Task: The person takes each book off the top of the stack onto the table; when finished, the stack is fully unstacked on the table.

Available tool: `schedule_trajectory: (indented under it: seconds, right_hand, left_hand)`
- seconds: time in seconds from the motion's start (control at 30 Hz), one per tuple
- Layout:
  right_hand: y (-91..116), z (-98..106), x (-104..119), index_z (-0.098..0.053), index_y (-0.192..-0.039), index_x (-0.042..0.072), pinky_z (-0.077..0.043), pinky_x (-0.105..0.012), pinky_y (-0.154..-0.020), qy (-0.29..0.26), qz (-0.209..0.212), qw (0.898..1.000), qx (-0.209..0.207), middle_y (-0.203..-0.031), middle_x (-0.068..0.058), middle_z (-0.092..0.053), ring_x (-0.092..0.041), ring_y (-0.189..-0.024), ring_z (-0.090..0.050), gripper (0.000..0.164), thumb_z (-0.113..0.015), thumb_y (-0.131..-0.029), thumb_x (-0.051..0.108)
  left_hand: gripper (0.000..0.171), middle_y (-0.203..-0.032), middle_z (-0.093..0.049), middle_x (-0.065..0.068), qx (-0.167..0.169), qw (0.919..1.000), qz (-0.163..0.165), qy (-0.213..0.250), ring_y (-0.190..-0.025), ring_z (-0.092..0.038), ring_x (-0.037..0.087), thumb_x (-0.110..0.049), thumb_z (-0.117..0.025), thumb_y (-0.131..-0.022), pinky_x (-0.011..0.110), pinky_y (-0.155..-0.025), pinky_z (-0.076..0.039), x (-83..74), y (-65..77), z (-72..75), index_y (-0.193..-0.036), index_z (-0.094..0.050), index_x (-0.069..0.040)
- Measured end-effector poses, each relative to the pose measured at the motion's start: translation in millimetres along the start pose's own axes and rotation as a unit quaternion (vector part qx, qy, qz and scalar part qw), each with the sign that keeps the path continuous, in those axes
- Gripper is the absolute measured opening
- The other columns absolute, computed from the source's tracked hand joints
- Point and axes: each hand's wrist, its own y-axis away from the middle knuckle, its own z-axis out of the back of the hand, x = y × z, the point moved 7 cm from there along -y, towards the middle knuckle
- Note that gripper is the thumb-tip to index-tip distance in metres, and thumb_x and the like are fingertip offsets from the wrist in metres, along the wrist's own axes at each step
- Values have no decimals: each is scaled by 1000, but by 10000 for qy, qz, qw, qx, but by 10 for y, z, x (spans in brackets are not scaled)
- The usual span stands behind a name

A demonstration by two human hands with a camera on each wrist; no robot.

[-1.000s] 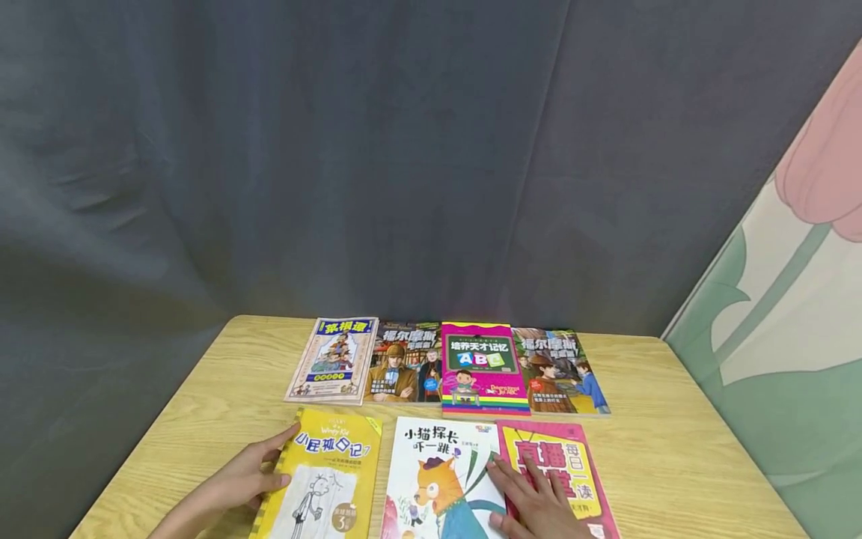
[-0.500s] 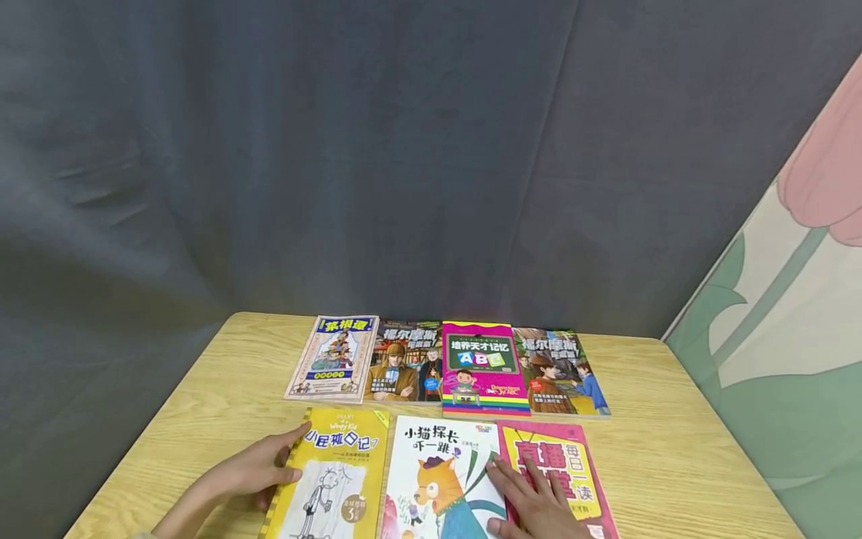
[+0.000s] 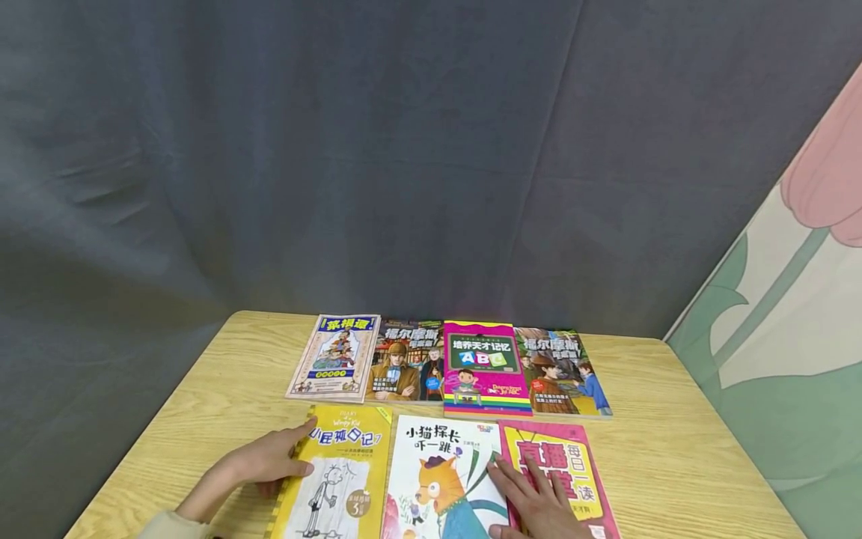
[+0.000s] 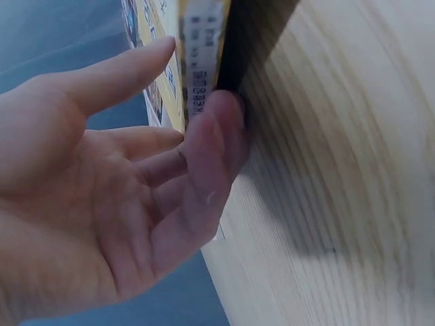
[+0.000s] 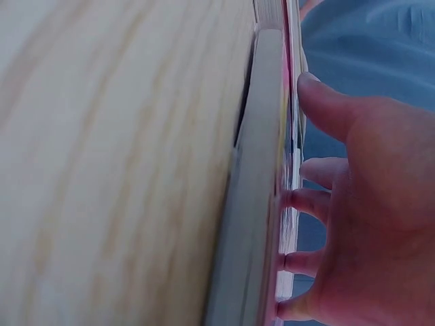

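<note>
My left hand (image 3: 259,460) holds the left edge of a yellow comic book (image 3: 357,468), index finger and thumb on its cover. In the left wrist view, the other fingers curl against the book's spine (image 4: 202,37). A white picture book (image 3: 441,490) with an orange cat lies to its right, a narrow strip of table between them. Beside that is a pink and yellow book (image 3: 592,479). My right hand (image 3: 542,513) rests with spread fingers across these two, fingertips on their covers. Page edges (image 5: 248,170) show close by the right hand in the right wrist view.
Behind, a row of books lies flat: a cream one (image 3: 333,359), a detective book (image 3: 404,363), a magenta ABC book (image 3: 486,370) and another detective book (image 3: 562,374). The wooden table (image 3: 660,449) ends at a dark curtain (image 3: 404,150).
My left hand has slid the yellow book to the right and slightly away from me, closer to the white book. The right hand and the other books stay in place.
</note>
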Motion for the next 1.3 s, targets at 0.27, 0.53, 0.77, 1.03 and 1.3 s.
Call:
schedule_trajectory:
  seconds: [0.27, 0.53, 0.77, 1.03, 1.3]
  right_hand:
    - [3, -3, -5, -39, -147, 18, -9, -79, -99, 49, 47, 10000, -61, -151, -10, -38, -51, -138, -19, 82, -50, -85, 70]
    - [5, -2, -3, -40, -147, 18, -9, -79, -100, 34, 14, 10000, -8, -151, -10, -38, -52, -138, -19, 82, -49, -85, 70]
    - [6, -3, 7, -41, -147, 19, -8, -79, -99, 67, 59, 9999, -70, -152, -9, -37, -51, -138, -19, 81, -48, -85, 71]
    - [-9, -30, 0, -43, -146, 21, -8, -79, -100, 141, -3, 9998, -129, -152, -7, -36, -49, -139, -18, 81, -47, -84, 73]
    - [-17, -15, 9, -41, -147, 20, -7, -79, -100, 126, -4, 9999, -85, -154, -7, -34, -49, -140, -16, 82, -46, -84, 73]
  left_hand:
    - [67, -56, -49, 6, -188, 9990, 343, -215, -38, -45, 13, -26, -59, -96, 29, -37, -43, 4, -15, 29, -149, -28, 2]
    - [66, -49, -46, 3, -374, 9982, 413, -238, -35, -43, 11, -27, -57, -97, 25, -34, -39, -2, -2, 14, -150, -27, -1]
    - [67, -62, -51, 5, -677, 9958, 509, -341, -36, -39, 11, -26, -60, -96, 25, -36, -38, 34, 1, -10, -151, -29, -5]
    - [68, -68, -52, 6, -859, 9940, 563, -368, -38, -34, 10, -27, -61, -94, 23, -38, -33, 66, -12, -36, -151, -30, -6]
    - [67, -62, -48, 6, -958, 9923, 667, -405, -39, -33, 9, -29, -61, -94, 22, -39, -32, 78, -16, -36, -151, -31, -9]
